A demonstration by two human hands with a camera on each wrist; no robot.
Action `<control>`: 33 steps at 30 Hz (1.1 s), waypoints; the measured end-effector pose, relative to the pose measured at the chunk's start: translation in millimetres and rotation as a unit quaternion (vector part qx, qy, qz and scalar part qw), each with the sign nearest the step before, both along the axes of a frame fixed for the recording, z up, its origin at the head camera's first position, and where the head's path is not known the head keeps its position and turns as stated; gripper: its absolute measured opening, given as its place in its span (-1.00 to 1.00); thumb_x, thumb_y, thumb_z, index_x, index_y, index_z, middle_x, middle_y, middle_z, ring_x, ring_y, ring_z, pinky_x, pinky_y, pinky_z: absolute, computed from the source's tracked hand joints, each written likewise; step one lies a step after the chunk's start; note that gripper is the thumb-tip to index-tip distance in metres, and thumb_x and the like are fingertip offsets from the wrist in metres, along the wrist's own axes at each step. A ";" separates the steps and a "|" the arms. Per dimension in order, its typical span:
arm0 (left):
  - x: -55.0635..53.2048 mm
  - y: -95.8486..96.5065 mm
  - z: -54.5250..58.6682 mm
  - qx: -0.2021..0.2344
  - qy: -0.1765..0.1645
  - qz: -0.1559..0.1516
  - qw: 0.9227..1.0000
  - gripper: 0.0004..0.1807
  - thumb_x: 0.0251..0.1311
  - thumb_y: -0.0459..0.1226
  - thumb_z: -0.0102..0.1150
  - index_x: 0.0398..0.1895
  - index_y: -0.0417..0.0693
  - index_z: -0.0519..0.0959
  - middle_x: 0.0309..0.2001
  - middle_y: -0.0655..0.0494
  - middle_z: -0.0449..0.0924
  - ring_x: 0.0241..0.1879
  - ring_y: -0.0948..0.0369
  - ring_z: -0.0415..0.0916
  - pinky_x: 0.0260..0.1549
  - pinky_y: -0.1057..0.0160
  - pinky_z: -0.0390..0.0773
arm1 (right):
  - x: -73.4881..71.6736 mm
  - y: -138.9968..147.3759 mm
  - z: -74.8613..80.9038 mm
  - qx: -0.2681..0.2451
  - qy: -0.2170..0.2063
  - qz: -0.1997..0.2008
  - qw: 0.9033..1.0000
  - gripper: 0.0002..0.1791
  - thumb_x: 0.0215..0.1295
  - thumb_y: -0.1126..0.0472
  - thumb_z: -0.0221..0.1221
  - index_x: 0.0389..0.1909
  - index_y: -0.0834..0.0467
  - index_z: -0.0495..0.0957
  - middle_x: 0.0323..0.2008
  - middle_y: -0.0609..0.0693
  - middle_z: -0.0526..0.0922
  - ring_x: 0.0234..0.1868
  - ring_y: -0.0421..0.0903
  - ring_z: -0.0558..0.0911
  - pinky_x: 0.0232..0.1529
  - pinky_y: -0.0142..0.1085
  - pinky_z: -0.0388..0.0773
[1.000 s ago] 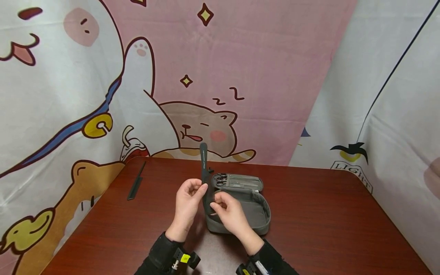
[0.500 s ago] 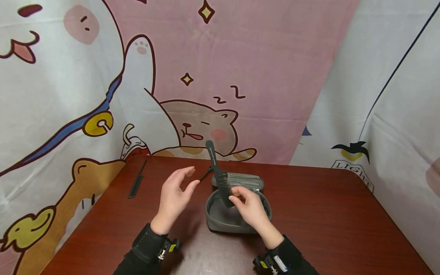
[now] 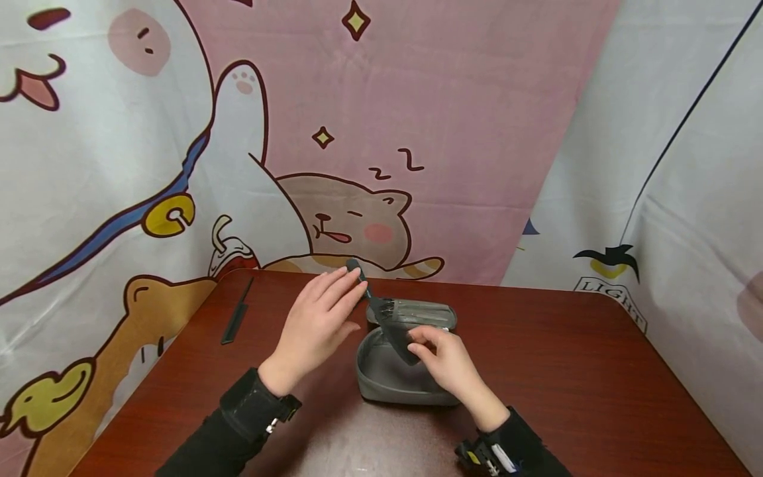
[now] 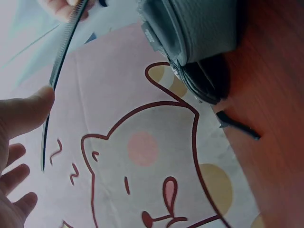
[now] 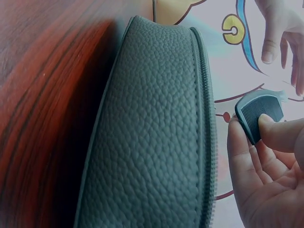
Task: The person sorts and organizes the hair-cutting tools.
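Centre of the head view: one dark comb (image 3: 396, 334), tilted above the unzipped grey case (image 3: 405, 392); right hand (image 3: 450, 361) pinching its broad end, left hand (image 3: 310, 328) straight-fingered by the far end. Left wrist view, upper left: comb edge-on beside that hand, contact unclear. Right wrist view, right side: pinch on one end only; a nudge to the other could, I judge, twist it loose into the case.

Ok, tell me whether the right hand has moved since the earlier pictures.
Yes, rightward: in the head view, the right hand has shifted toward the right side of the gray case, which sits in the same spot.
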State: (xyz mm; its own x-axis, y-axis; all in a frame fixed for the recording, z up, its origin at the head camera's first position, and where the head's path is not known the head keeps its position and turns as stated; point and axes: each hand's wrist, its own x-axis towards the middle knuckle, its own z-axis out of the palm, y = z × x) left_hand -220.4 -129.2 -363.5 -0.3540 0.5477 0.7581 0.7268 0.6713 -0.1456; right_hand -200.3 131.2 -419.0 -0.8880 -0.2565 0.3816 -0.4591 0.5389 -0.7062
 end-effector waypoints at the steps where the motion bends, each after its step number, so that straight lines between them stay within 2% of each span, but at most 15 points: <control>1: 0.1 1.2 1.5 -0.020 0.004 0.000 1.000 -0.13 -0.21 -0.25 0.66 0.29 -0.17 0.49 0.34 -0.12 0.40 0.35 -0.06 0.30 0.31 -0.07 0.25 | 0.5 0.8 0.3 0.005 0.002 0.004 1.000 -0.79 0.23 0.36 0.32 -0.10 0.20 0.68 -0.26 -0.03 0.71 -0.36 -0.18 0.65 -0.23 -0.23 0.61; 6: 0.4 6.5 6.8 -0.117 0.030 0.012 0.993 -0.19 -0.10 -0.27 0.60 0.31 -0.16 0.48 0.35 -0.09 0.39 0.39 0.00 0.26 0.37 -0.04 0.14 | 2.5 4.0 1.6 0.028 0.011 0.022 0.999 -0.81 0.25 0.34 0.32 -0.12 0.19 0.69 -0.28 -0.07 0.71 -0.39 -0.25 0.63 -0.26 -0.25 0.59; 10: 0.5 10.4 8.0 -0.192 0.052 0.025 0.980 -0.31 0.02 -0.35 0.50 0.30 -0.14 0.51 0.33 -0.07 0.42 0.39 0.04 0.26 0.40 0.00 0.08 | 3.5 5.7 1.8 0.036 0.009 0.034 0.999 -0.81 0.25 0.33 0.32 -0.11 0.21 0.69 -0.28 -0.06 0.71 -0.42 -0.27 0.61 -0.30 -0.29 0.58; 13: -0.7 12.7 5.6 -0.228 0.064 0.032 0.971 -0.36 0.04 -0.37 0.47 0.27 -0.10 0.54 0.31 -0.05 0.45 0.38 0.04 0.28 0.41 0.00 0.06 | 4.3 5.7 2.0 0.040 0.004 0.041 0.998 -0.80 0.25 0.33 0.32 -0.11 0.23 0.68 -0.28 -0.06 0.71 -0.41 -0.28 0.60 -0.32 -0.30 0.57; 16: -2.2 14.3 2.0 -0.244 0.069 0.039 0.967 -0.41 0.05 -0.39 0.46 0.22 -0.09 0.58 0.27 -0.04 0.50 0.35 0.03 0.32 0.40 0.00 0.08 | 5.1 5.3 1.7 0.045 -0.002 0.045 0.998 -0.80 0.24 0.34 0.32 -0.11 0.22 0.68 -0.28 -0.06 0.71 -0.42 -0.30 0.60 -0.33 -0.32 0.57; 19: -3.7 15.2 -1.0 -0.245 0.067 0.044 0.966 -0.48 0.05 -0.40 0.45 0.16 -0.10 0.63 0.19 -0.03 0.57 0.29 0.03 0.40 0.39 0.02 0.12 | 5.4 5.4 1.4 0.047 -0.004 0.048 0.998 -0.81 0.24 0.34 0.32 -0.12 0.21 0.69 -0.27 -0.06 0.71 -0.40 -0.28 0.61 -0.32 -0.32 0.58; 22: -4.0 15.5 -2.2 -0.236 0.062 0.044 0.969 -0.57 0.03 -0.40 0.47 0.04 -0.10 0.69 0.03 0.00 0.67 0.14 0.07 0.53 0.35 0.06 0.22 | 5.3 6.1 1.6 0.052 -0.003 0.052 0.997 -0.81 0.25 0.33 0.32 -0.12 0.20 0.69 -0.24 -0.06 0.72 -0.32 -0.22 0.64 -0.27 -0.29 0.59; 28: -2.3 15.1 -1.2 -0.237 0.071 0.053 0.967 -0.70 0.00 -0.34 0.52 -0.13 -0.05 0.75 -0.20 0.09 0.71 -0.08 0.15 0.61 0.13 0.18 0.48 | 6.2 7.9 5.5 0.061 -0.002 0.066 0.996 -0.83 0.28 0.31 0.30 -0.12 0.20 0.70 -0.19 -0.03 0.72 -0.21 -0.11 0.66 -0.21 -0.24 0.60; 33: -1.5 15.0 -2.3 -0.243 0.078 0.049 0.966 -0.74 0.00 -0.34 0.52 -0.18 -0.05 0.76 -0.28 0.09 0.71 -0.19 0.16 0.61 -0.02 0.23 0.56 | 6.6 10.2 9.7 0.069 -0.014 0.069 0.995 -0.82 0.28 0.31 0.29 -0.11 0.19 0.70 -0.18 -0.03 0.72 -0.18 -0.08 0.67 -0.23 -0.29 0.60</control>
State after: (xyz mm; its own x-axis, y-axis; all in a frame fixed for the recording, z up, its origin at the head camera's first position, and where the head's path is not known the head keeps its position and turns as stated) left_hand -221.9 -114.2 -365.8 -0.3243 0.8223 0.4676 0.6076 0.5599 -0.5633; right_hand -193.7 141.3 -409.3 -0.8502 -0.4251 0.3107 -0.5173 0.5647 -0.6430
